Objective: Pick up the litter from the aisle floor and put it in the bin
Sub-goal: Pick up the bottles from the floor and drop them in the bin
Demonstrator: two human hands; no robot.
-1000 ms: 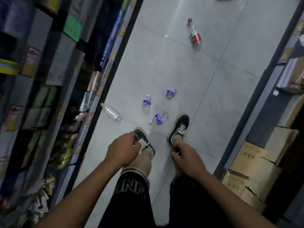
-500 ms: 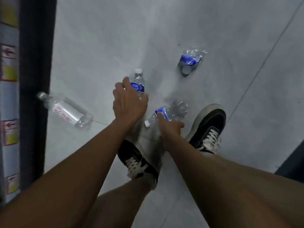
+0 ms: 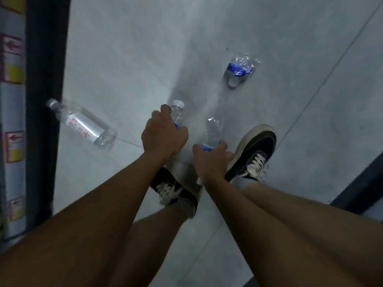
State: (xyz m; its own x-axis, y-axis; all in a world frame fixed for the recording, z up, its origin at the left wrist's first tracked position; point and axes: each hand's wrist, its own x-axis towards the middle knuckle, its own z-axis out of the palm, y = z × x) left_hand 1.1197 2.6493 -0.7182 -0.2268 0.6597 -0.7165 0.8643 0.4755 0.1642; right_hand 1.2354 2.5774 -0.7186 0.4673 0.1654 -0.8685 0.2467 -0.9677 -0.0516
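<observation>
Grey tiled aisle floor [image 3: 128, 59], a person bending over scattered plastic bottles.

Left hand [image 3: 163, 137] is gripping a capped bottle [image 3: 177, 112]; right hand [image 3: 211, 160] is clutching a crumpled bottle [image 3: 213, 131]. A crushed one [image 3: 238, 69] and a clear one [image 3: 83, 123] are lying on the floor beyond. All look empty, so probably light, thin-walled and slippery; grasping around the body seems best. No bin is showing.

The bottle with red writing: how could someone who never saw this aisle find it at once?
Look along the dark base of the shelving on the left side of the grey floor. The bottle with red writing lies there on its side, clear of both hands. Unlike the other bottles, its label is white with red marks, not blue, and it is uncrushed.
</observation>
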